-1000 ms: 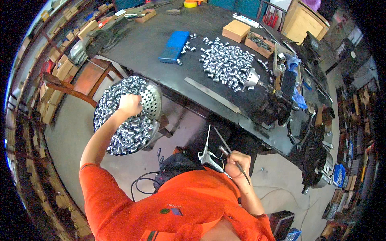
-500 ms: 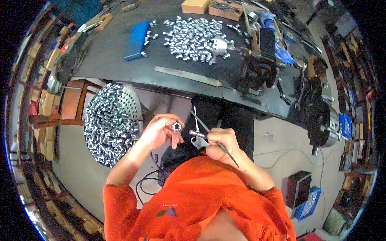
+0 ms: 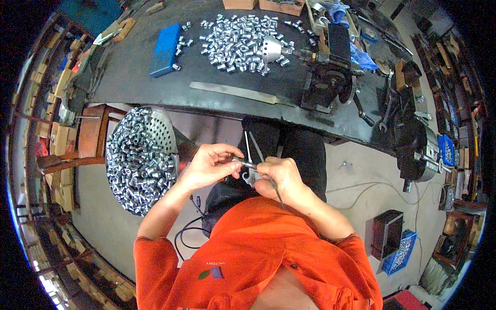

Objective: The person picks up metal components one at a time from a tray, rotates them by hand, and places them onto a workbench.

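While my left hand [image 3: 211, 165] pinches a small metal sleeve [image 3: 237, 159], partly hidden between thumb and fingertips, my right hand [image 3: 282, 174] is closed around a short dark cylindrical tool [image 3: 248, 165], its end right at the sleeve above my lap. A thin dark rod [image 3: 256, 148] also passes through my right grip. To my left, a perforated metal bowl [image 3: 161, 132] carries many similar pieces [image 3: 137, 170]; ahead, a loose heap [image 3: 232, 44] lies on the table [image 3: 132, 85] near a blue block [image 3: 165, 49].
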Tool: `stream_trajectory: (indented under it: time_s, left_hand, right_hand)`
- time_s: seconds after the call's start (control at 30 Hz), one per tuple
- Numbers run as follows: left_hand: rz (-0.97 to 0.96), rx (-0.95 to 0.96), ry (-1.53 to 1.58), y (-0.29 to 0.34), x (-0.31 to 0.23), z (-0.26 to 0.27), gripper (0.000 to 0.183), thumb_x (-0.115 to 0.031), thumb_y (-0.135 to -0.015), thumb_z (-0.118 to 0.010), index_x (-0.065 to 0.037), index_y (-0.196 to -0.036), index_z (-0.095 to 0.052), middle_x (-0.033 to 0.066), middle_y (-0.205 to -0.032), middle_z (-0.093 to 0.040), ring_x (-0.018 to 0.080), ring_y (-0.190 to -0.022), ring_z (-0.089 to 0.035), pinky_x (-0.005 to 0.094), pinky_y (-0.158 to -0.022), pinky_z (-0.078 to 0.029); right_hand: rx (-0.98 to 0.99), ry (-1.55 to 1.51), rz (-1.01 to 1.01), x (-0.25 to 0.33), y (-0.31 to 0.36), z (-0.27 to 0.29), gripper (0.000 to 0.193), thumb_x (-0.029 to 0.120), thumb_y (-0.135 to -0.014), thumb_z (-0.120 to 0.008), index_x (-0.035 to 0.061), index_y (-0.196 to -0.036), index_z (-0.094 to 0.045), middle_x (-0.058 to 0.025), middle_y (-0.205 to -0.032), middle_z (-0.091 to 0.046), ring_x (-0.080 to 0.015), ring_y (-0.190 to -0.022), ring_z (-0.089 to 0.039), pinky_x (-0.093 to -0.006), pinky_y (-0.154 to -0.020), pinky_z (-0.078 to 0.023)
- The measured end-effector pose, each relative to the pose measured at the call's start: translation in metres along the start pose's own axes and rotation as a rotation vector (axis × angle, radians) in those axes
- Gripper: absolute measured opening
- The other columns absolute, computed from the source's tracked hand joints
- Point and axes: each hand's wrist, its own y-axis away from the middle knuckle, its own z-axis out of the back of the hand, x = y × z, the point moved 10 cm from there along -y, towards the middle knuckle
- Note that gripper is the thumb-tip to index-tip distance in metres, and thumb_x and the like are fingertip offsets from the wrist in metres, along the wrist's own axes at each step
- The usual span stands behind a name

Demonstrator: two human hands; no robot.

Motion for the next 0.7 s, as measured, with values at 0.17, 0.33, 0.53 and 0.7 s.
stream_trajectory:
  time_s: [0.17, 0.33, 0.53, 0.7]
  left_hand:
    - [-0.143, 0.035, -0.01, -0.002, -0.014, -0.006, 0.017, 0.003, -0.082, -0.062, 0.004, -0.098, -0.058, 0.0064, -0.083, -0.062, 0.0157, -0.079, -0.063, 0.0278, -0.068, -0.053]
    - [-0.425, -0.193, -0.644, -0.001, -0.052, 0.014, 0.018, 0.002, -0.071, -0.063, 0.0, -0.088, -0.059, 0.0046, -0.079, -0.056, 0.0172, -0.069, -0.059, 0.0292, -0.064, -0.049]
    - [-0.489, -0.44, -0.994, 0.004, -0.057, 0.026, 0.021, -0.005, -0.06, -0.064, -0.007, -0.08, -0.059, 0.0083, -0.075, -0.053, 0.0317, -0.065, -0.058, 0.039, -0.056, -0.048]
    - [-0.536, -0.429, -1.023, 0.005, -0.058, 0.023, 0.025, -0.008, -0.057, -0.068, -0.007, -0.08, -0.059, 0.0077, -0.073, -0.051, 0.0296, -0.063, -0.057, 0.0389, -0.054, -0.046]
  right_hand:
    - [0.011, -0.146, -0.06, -0.012, 0.005, 0.0, 0.012, 0.01, -0.061, -0.063, 0.0048, -0.063, -0.053, -0.0137, -0.059, -0.052, -0.0307, -0.054, -0.056, -0.0387, -0.05, -0.043]
    - [0.009, -0.147, -0.067, -0.012, 0.015, 0.02, 0.021, 0.009, -0.061, -0.063, 0.0045, -0.061, -0.043, -0.0116, -0.059, -0.045, -0.0286, -0.051, -0.048, -0.0353, -0.048, -0.036]
    - [0.083, -0.27, 0.22, 0.047, 0.019, 0.024, 0.031, 0.02, -0.065, -0.064, 0.0061, -0.06, -0.036, -0.0087, -0.058, -0.035, -0.0276, -0.049, -0.04, -0.0366, -0.044, -0.029]
    - [0.102, -0.306, 0.183, 0.048, 0.013, 0.013, 0.032, 0.022, -0.067, -0.062, 0.0055, -0.06, -0.036, -0.008, -0.057, -0.035, -0.0267, -0.049, -0.038, -0.0362, -0.045, -0.028]
